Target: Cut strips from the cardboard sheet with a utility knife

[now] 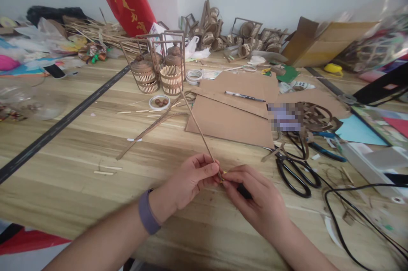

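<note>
My left hand (191,179) pinches the near end of a long thin bamboo stick (197,124) that slants up and away over the wooden table (79,135). My right hand (255,199) is closed round a small dark tool (244,191) with a yellow tip, its tip touching the stick's end where both hands meet. A purple band sits on my left wrist. A second long thin strip (149,128) lies flat on the table to the left of the stick.
Brown cardboard sheets (232,114) with a pen (245,96) lie beyond my hands. Black scissors (295,173), blue pliers (327,152) and a black cable (347,215) are at right. Small woven bamboo lanterns (159,73) stand at the back, short sticks near them.
</note>
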A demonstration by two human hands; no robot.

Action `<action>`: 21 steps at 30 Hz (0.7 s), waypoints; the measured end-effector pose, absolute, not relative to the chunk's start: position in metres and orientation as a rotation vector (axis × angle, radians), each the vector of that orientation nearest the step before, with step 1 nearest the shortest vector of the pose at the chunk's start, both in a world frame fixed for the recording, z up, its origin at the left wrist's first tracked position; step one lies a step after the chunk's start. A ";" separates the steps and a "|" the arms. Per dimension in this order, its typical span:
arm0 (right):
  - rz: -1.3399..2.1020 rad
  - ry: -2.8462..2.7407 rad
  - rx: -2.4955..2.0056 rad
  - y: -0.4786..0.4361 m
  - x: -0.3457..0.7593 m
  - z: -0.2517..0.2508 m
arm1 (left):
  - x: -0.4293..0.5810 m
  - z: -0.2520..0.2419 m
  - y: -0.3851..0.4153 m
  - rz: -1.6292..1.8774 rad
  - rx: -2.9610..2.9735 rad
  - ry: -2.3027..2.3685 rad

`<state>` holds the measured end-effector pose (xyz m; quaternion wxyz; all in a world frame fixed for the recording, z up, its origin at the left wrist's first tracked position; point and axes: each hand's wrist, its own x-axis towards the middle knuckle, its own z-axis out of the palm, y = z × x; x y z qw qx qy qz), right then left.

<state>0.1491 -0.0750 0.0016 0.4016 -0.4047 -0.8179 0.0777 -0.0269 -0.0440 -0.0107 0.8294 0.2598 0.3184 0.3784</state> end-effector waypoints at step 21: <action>0.124 -2.110 -1.022 -0.077 0.147 0.000 | -0.027 -0.014 -0.044 0.706 0.597 0.624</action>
